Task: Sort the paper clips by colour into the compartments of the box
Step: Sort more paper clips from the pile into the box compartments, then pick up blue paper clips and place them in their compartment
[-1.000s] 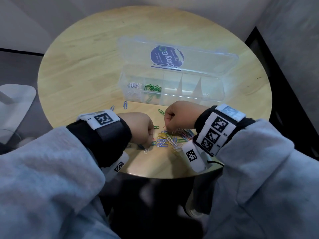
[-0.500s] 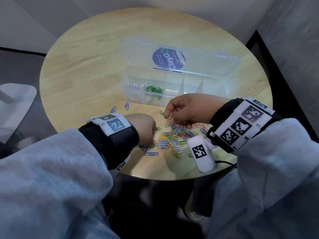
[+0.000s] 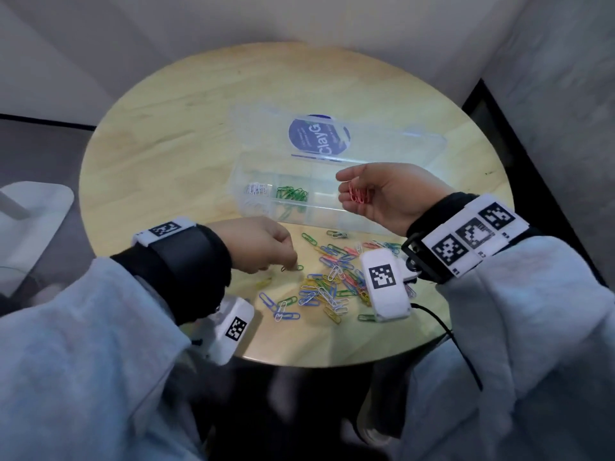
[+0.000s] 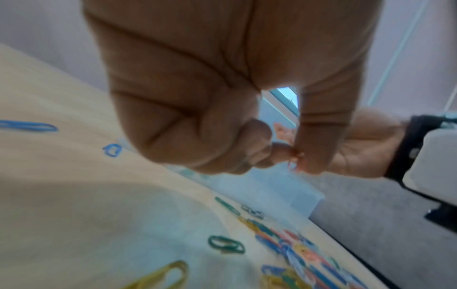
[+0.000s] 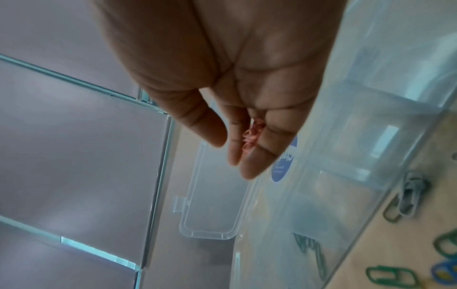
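Observation:
A clear compartment box stands open mid-table, its lid lying back behind it. White clips fill its leftmost compartment and green clips the one beside it. My right hand hovers palm up over the box's middle with several red clips lying on its relaxed fingers. A mixed-colour pile of clips lies in front of the box. At the pile's left edge my left hand is low, thumb and forefinger pinching a reddish clip.
The round wooden table ends close to my body, its front edge just behind the pile. Stray blue and white clips lie front left and a green one under the left hand. A black cable hangs off the right wrist.
My right hand has lifted off the pile, moved over the box and turned palm up with the red clips showing. The left hand stayed at the pile's left edge.

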